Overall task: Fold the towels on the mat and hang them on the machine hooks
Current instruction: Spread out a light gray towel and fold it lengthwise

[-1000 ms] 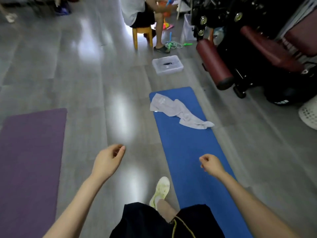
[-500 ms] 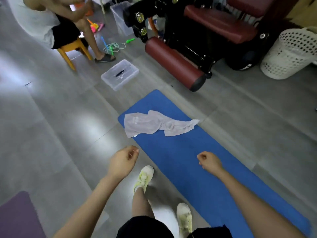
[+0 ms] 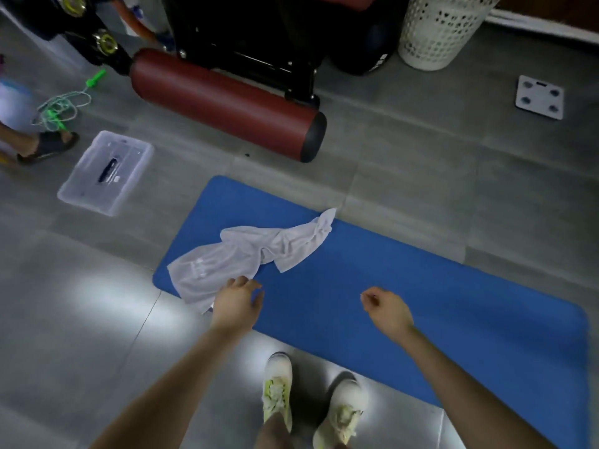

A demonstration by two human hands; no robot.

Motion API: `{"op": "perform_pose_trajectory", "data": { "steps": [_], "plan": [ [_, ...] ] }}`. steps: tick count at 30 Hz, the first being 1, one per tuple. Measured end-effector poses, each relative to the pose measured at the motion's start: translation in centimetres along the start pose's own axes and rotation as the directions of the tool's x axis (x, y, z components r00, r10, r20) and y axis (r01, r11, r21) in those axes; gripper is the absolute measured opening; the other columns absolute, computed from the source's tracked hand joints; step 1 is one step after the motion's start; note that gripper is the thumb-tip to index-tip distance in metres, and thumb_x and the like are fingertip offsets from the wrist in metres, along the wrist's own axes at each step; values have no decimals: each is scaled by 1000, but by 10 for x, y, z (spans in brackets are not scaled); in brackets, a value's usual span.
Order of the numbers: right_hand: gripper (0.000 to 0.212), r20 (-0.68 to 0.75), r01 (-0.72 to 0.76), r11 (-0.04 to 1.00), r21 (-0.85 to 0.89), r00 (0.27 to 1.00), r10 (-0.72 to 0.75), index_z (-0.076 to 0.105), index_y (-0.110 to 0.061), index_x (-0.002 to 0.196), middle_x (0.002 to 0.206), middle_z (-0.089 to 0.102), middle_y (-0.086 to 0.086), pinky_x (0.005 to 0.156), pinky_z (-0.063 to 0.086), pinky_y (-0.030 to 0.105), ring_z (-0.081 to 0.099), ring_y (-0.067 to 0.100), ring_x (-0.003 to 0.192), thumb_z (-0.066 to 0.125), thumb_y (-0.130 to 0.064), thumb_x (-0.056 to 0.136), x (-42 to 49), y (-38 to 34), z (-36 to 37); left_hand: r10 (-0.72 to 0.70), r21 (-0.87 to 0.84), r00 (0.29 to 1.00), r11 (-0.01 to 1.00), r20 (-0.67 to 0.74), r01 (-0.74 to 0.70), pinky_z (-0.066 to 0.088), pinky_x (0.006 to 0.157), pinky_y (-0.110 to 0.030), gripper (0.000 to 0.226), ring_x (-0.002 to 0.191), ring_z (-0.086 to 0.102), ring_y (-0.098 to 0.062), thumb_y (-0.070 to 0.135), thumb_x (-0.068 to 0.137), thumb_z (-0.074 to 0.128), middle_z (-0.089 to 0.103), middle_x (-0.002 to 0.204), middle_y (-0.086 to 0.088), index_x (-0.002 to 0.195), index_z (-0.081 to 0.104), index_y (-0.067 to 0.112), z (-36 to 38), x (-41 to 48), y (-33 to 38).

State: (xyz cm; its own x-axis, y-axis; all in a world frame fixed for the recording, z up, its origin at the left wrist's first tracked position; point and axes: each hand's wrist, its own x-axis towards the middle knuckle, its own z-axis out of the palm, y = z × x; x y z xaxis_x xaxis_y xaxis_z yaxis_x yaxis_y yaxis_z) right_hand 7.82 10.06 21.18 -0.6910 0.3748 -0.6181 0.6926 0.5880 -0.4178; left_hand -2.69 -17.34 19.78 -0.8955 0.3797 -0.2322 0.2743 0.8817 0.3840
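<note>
Nothing is folded yet: the crumpled pale-grey cloth towel (image 3: 246, 254) lies on the blue foam mat (image 3: 421, 303); left hand (image 3: 236, 304) fingers spread, right hand (image 3: 387, 311) loosely curled, empty.

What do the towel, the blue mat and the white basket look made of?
Towel: thin soft cloth, matte pale grey; it lies crumpled in folds.
Blue mat: probably foam or rubber, matte, flat with rounded corners.
White basket: likely rigid plastic, judging by its perforated wall.
</note>
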Motion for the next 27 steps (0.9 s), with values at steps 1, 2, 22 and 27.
{"op": "perform_pose_trajectory", "data": {
  "steps": [1, 2, 22, 27],
  "plan": [
    [16, -20, -9, 1000, 11, 1000, 9, 58, -20, 86, 81, 60, -1, 63, 41, 28, 57, 21, 74, 47, -25, 96, 14, 10, 12, 35, 42, 999, 999, -4, -35, 49, 60, -35, 11, 73, 61, -36, 13, 77, 68, 65, 77, -11, 87, 71, 9, 23, 12, -5],
    [16, -40, -23, 999, 25, 999, 24, 62, -17, 93, 84, 62, 2, 66, 43, 29, 59, 23, 80, 47, -24, 96, 30, 21, 25, 66, 77, 998, 995, -10, -65, 49, 56, -35, 10, 67, 60, -36, 14, 74, 68, 64, 72, -9, 82, 70, 10, 47, 23, -10],
    [27, -234, 159, 977, 143, 964, -123, 54, -20, 123, 74, 54, -16, 65, 41, 19, 51, 0, 64, 48, -26, 97, 398, 240, 262, 129, 267, 978, 960, -165, -81, 33, 92, -42, 29, 101, 51, -33, 32, 92, 51, 64, 107, -9, 106, 66, 12, 477, 331, -81],
    [30, -261, 177, 974, 140, 956, -137, 51, -23, 126, 78, 56, -14, 61, 42, 15, 54, 1, 66, 48, -29, 96, 411, 266, 282, 15, 264, 987, 964, -162, 29, 23, 106, -47, 32, 109, 51, -28, 38, 93, 45, 64, 112, -4, 118, 59, 23, 504, 369, -74]
  ]
}}
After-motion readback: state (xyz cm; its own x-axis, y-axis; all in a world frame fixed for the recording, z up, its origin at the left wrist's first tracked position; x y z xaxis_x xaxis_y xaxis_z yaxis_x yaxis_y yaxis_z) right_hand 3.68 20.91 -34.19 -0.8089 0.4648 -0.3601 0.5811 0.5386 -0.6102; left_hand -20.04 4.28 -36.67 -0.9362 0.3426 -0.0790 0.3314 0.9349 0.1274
